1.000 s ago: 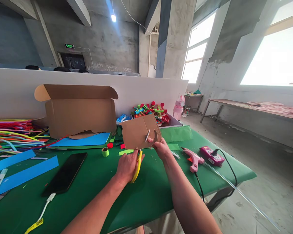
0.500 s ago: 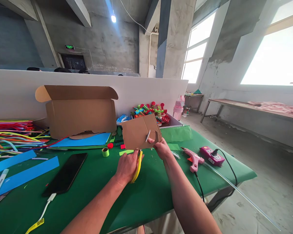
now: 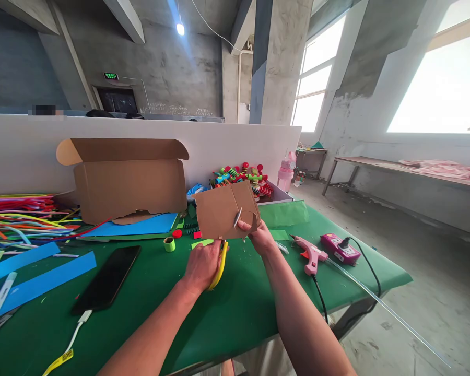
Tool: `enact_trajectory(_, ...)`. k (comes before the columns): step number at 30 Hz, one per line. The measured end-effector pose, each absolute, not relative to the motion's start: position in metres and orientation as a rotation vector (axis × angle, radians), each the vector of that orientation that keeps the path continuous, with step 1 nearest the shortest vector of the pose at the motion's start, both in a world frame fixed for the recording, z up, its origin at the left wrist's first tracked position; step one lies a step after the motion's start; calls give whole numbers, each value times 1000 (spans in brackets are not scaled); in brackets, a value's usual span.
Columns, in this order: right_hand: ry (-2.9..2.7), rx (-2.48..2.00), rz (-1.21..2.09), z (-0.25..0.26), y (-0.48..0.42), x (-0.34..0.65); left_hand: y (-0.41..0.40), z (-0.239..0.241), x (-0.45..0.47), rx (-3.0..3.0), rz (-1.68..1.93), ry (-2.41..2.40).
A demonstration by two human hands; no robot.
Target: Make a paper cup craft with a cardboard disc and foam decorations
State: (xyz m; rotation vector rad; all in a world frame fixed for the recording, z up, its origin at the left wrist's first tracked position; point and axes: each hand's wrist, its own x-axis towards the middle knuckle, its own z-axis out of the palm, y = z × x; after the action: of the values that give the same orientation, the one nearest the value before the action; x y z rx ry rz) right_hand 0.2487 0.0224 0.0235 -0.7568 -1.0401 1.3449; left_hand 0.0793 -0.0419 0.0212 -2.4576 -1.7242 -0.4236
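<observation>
My left hand (image 3: 206, 263) is closed round the yellow handles of a pair of scissors (image 3: 220, 269). A piece of brown cardboard (image 3: 215, 211) is held up above the green table, its lower right edge gripped by my right hand (image 3: 260, 235). One scissor blade pokes through the front of the cardboard next to a curved cut; the rest of the blades is hidden behind the sheet. The fingers of my right hand lie partly behind the cardboard, with the thumb side near the blade tip.
A pink glue gun (image 3: 311, 256) with a long clear stick and a purple power box (image 3: 340, 248) lie to the right. A black phone (image 3: 107, 279) and blue strips (image 3: 47, 284) lie left. Behind stand an open cardboard box (image 3: 131, 185) and a tray of colourful figures (image 3: 280, 196).
The curved cut at the cardboard's right side looks more closed, its flap nearly level with the sheet. Both hands keep nearly the same place and grip.
</observation>
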Motion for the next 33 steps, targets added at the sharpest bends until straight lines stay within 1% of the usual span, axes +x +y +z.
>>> enact_trajectory(7,-1130,-731,1378,28,18,252,-38,24,66,-2445,-328,-1707)
enact_trajectory(12,-1177,-773,1369,27,19,251,-41,22,70,-2471,-346,-1749)
enact_trajectory(23,-1082,-767,1386,25,22,250,-47,26,79,-2436,-314,-1910)
enact_trajectory(26,-973,-764,1405,23,22,240,-47,26,83,-2418,-365,-1960)
enact_trajectory(30,-905,-789,1454,19,21,222,-46,25,84,-2376,-327,-2059)
enact_trajectory(33,-844,-783,1426,16,20,214,-45,25,83,-2395,-319,-2061)
